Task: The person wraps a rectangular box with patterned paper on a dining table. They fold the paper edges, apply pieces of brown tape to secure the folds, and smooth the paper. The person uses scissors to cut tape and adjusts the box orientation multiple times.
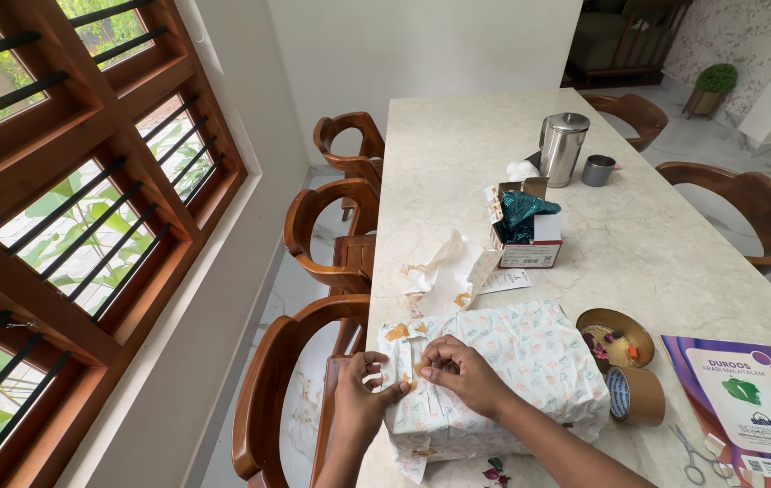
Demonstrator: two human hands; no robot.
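Observation:
A box wrapped in pale patterned paper point(530, 361) lies at the near edge of the marble table point(674, 253). My left hand point(363, 393) presses against the parcel's left end, fingers on the folded paper. My right hand point(457, 366) rests on top near the same end, fingertips pinched at the paper fold, where a small tan piece of tape shows. Both hands touch the wrapped box.
A roll of brown tape point(635, 395), a round gold bowl point(618, 334), scissors point(694, 456) and a purple booklet point(747, 398) lie to the right. Paper scraps point(444, 276), an open small carton point(523, 233), a steel jug point(562, 147) and cup point(598, 170) sit farther back. Wooden chairs point(327, 235) line the table.

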